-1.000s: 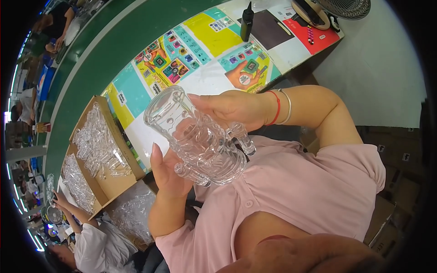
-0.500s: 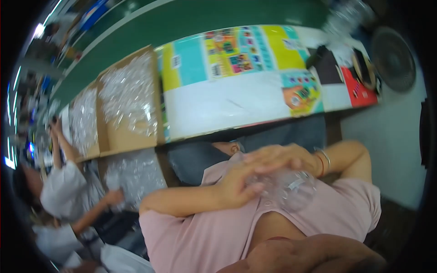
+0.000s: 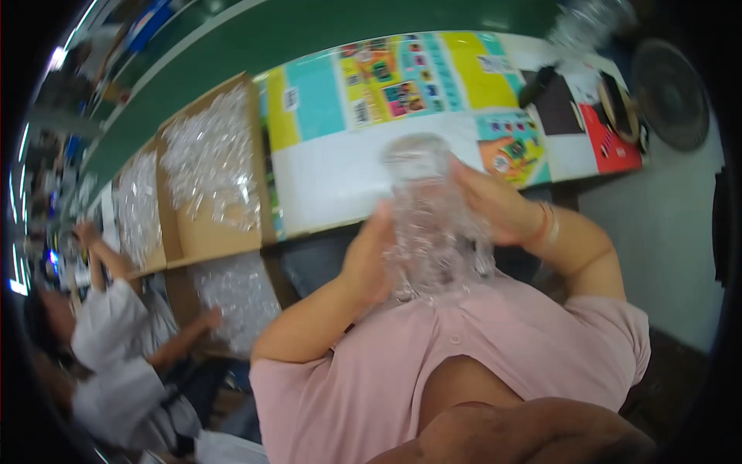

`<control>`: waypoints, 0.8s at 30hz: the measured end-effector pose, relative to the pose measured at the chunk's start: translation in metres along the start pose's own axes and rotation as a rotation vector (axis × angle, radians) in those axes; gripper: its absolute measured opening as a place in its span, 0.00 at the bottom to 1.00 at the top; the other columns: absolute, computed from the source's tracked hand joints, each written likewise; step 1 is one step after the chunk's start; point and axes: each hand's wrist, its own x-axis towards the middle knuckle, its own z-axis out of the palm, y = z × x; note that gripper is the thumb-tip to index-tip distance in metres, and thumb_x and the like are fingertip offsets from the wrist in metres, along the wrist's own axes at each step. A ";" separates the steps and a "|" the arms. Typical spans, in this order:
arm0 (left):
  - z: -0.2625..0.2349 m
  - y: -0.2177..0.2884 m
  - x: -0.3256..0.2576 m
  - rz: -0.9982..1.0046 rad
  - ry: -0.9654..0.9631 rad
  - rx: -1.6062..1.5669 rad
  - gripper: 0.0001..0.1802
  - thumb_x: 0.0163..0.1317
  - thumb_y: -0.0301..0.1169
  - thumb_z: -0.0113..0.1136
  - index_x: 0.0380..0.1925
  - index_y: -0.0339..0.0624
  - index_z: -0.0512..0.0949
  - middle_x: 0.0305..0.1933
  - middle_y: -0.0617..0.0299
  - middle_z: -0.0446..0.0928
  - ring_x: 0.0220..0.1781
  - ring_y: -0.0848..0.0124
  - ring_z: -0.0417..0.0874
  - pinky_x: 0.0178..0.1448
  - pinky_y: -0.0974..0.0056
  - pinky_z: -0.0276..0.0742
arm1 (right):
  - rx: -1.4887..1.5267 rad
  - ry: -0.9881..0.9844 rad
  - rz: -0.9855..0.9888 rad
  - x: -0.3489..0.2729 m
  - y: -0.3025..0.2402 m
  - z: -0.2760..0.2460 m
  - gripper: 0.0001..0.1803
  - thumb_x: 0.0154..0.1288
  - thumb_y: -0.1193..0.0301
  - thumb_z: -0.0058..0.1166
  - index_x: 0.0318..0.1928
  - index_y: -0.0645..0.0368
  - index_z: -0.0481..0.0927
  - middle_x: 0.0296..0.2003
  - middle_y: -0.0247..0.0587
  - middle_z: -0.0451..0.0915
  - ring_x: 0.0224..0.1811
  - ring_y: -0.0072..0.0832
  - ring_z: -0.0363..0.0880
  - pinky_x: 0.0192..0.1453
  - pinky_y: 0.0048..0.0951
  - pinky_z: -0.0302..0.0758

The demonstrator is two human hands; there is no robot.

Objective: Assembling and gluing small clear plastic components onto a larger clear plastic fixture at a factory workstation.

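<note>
Just in front of the pink shirt [image 3: 533, 340], near the poster-covered table [image 3: 332, 185], the left hand [image 3: 372, 255] and right hand [image 3: 498, 207] grip a clear vessel [image 3: 427, 220] from opposite sides (both blurred), presumably because its broad body needs two-sided support.

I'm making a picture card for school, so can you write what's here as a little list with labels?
Held thing: clear cylindrical vessel with bumpy sides, blurred
Left hand: against the vessel's left side
Right hand: against its right side
Table: covered partly with colourful printed sheets
Box: divided cardboard box with many clear pieces
Far right: dark round fan
Clothes: pink buttoned top
</note>
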 end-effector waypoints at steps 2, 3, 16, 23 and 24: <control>0.002 0.007 0.007 0.280 0.073 0.070 0.33 0.68 0.50 0.37 0.63 0.36 0.57 0.64 0.52 0.62 0.65 0.58 0.64 0.68 0.54 0.58 | 0.064 -0.082 -0.129 0.016 -0.017 0.001 0.29 0.72 0.51 0.31 0.55 0.64 0.70 0.51 0.42 0.73 0.53 0.27 0.72 0.58 0.27 0.67; 0.003 0.004 0.009 0.250 0.063 0.083 0.33 0.68 0.50 0.37 0.63 0.36 0.57 0.64 0.52 0.62 0.65 0.58 0.64 0.68 0.54 0.58 | -0.009 0.011 -0.247 0.023 -0.018 -0.004 0.29 0.72 0.51 0.30 0.56 0.63 0.68 0.53 0.43 0.72 0.57 0.30 0.69 0.62 0.31 0.63; 0.028 -0.008 0.002 0.829 0.211 0.568 0.43 0.61 0.62 0.34 0.65 0.40 0.55 0.63 0.40 0.62 0.65 0.46 0.61 0.69 0.45 0.52 | -1.475 0.362 -1.233 -0.024 -0.002 0.003 0.20 0.52 0.73 0.53 0.49 0.58 0.74 0.45 0.37 0.79 0.60 0.40 0.68 0.70 0.57 0.38; 0.030 -0.007 0.004 0.716 -0.286 0.098 0.34 0.67 0.54 0.33 0.63 0.39 0.56 0.62 0.43 0.62 0.64 0.48 0.64 0.68 0.48 0.57 | -1.483 0.347 -1.316 -0.022 0.003 0.002 0.21 0.50 0.76 0.54 0.48 0.54 0.72 0.46 0.36 0.80 0.59 0.39 0.70 0.70 0.57 0.37; 0.041 -0.002 -0.001 0.731 -0.278 0.105 0.34 0.67 0.54 0.33 0.63 0.39 0.56 0.62 0.43 0.62 0.64 0.48 0.64 0.68 0.48 0.57 | -1.481 0.323 -1.337 -0.021 0.003 0.004 0.21 0.51 0.76 0.55 0.48 0.53 0.72 0.46 0.36 0.80 0.59 0.39 0.70 0.70 0.57 0.37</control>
